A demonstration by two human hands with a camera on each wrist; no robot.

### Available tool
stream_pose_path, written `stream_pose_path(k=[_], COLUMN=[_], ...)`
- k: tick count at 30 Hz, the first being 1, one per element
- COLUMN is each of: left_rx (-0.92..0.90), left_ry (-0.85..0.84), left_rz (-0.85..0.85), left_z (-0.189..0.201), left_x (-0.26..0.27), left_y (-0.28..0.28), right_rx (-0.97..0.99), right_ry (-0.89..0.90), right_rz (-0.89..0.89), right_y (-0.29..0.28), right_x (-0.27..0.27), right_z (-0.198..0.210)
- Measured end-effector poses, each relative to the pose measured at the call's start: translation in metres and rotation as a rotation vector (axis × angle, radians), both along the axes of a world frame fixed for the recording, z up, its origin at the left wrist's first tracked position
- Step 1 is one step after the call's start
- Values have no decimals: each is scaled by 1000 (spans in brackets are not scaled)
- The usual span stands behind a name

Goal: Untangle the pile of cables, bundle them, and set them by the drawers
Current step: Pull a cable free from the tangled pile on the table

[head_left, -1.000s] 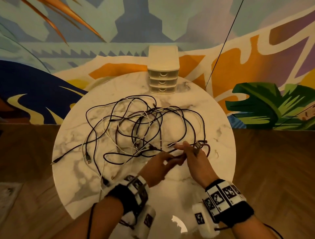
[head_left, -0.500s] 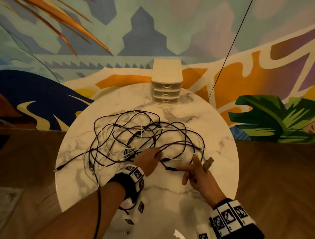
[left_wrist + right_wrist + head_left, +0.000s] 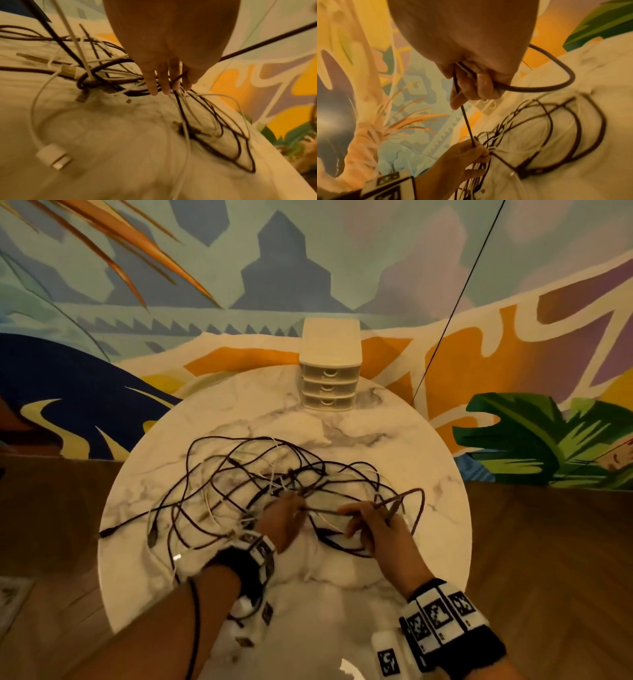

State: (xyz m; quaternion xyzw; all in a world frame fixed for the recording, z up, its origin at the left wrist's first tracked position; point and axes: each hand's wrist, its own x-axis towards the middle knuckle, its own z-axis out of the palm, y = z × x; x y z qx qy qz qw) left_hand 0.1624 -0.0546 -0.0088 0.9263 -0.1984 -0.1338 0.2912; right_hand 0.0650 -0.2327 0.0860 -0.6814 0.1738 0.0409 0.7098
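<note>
A tangle of dark and white cables lies in the middle of the round marble table. My left hand grips a bunch of strands at the pile's near edge; the right wrist view shows its fingers curled round them. My right hand holds a dark cable with curled fingers, a little above the table. A taut stretch of that cable runs between the two hands. The small white drawers stand at the table's far edge.
A white USB plug and other loose connectors lie on the marble near my left wrist. One dark cable end reaches the table's left rim. A painted wall stands behind the table, with wooden floor on both sides.
My hands have drawn apart. The left has taken hold of strands in the pile, and the right has closed on the dark cable and pulled it taut. The pile has shifted toward me.
</note>
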Motion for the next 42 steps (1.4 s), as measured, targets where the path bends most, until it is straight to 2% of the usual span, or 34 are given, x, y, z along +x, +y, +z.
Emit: stream_pose_path(k=[2, 4, 7, 8, 10, 12, 15, 17, 19, 22, 24, 27, 28, 31, 33, 35, 38, 40, 42], left_rx=[-24, -13, 154, 170, 59, -49, -10, -3, -70, -74, -121, -325, -304, 25, 27, -40, 40, 61, 63], left_ry=[-71, -101, -53, -45, -75, -134, -236, -190, -40, 154, 123, 25, 30, 153, 86, -71, -195, -133, -33], left_rz=[12, -21, -137, -117, 33, 100, -79, -164, -116, 72, 118, 110, 80, 1, 12, -27, -256, -264, -182], left_z=[2, -7, -22, -19, -3, 18, 34, 26, 7, -4, 5, 19, 16, 1, 4, 15, 24, 14, 0], left_x=[17, 19, 6, 4, -2, -15, -48, -65, -72, -59, -37, -14, -15, -33, -42, -49, -70, -81, -80], left_y=[2, 7, 8, 5, -5, -15, -26, -27, -20, -9, -9, -19, -22, -23, -19, -20, -30, -31, -20], right_rx=[-6, -6, -16, 1, 95, 109, 23, 53, 98, 92, 74, 156, 185, 209, 225, 235, 147, 84, 67], right_ry=[-68, -64, -11, -11, 2, 57, 159, 184, 161, 59, -30, -134, -161, -191, -188, -141, 7, 59, 65], right_rz=[-26, -35, -54, -83, -152, -129, 64, 94, 44, -67, -171, -339, -380, -438, -450, -409, -203, -73, -74], right_y=[-14, -22, -24, -26, -29, -25, -3, 9, 12, 4, -8, -26, -28, -27, -29, -28, -12, -1, 1], right_x=[-3, -10, -22, -24, -26, -25, -18, -12, -8, -8, -8, -3, -3, -11, -15, -19, -26, -30, -32], right_z=[6, 5, -5, -7, -11, -12, -16, -18, -19, -11, -1, 17, 19, 19, 13, 6, -7, -15, -18])
